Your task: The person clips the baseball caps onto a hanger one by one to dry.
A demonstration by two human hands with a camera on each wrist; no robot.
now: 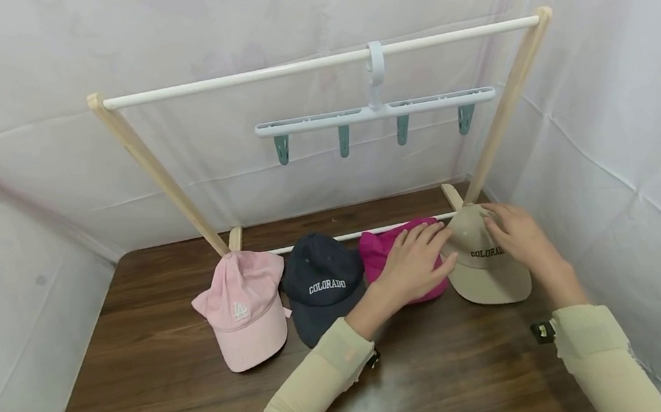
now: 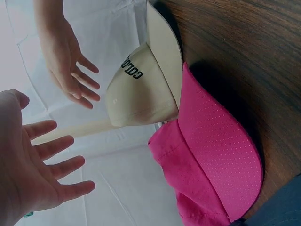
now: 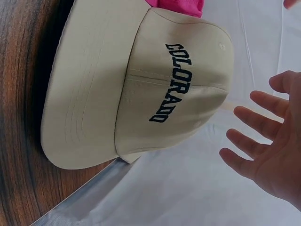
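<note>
Over the magenta cap my left hand is held with its fingers spread and nothing in them. My right hand hovers at the right side of the beige cap, fingers apart and loosely bent. In the right wrist view a gap shows between the right hand and the crown of the beige cap, which reads COLORADO. The left wrist view has the left hand apart from the magenta cap, whose brim is dotted with small holes.
A navy COLORADO cap and a light pink cap lie to the left on the dark wooden table. Behind the caps stands a rack with a white top rail. From it hangs a light blue hanger with several clips.
</note>
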